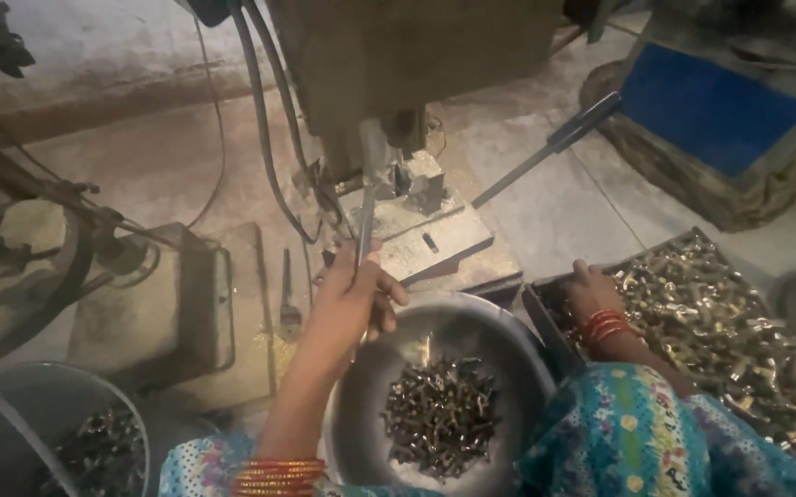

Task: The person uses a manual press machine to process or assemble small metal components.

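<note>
1. My left hand is raised in front of the small press machine, its fingers clenched around a thin metal rod that stands nearly upright and reaches up toward the machine's block.
2. Just below that hand sits a round steel bowl holding a heap of small dark metal parts.
3. My right hand rests at the near corner of a tray filled with brass-coloured pieces; the fingers dip in among them, and I cannot tell whether they are grasping one.
4. The machine's flat metal base plate lies just beyond the bowl, and a long lever with a dark handle slants up to the right.
5. At the lower left stands a second bowl with more dark parts in it.
</note>
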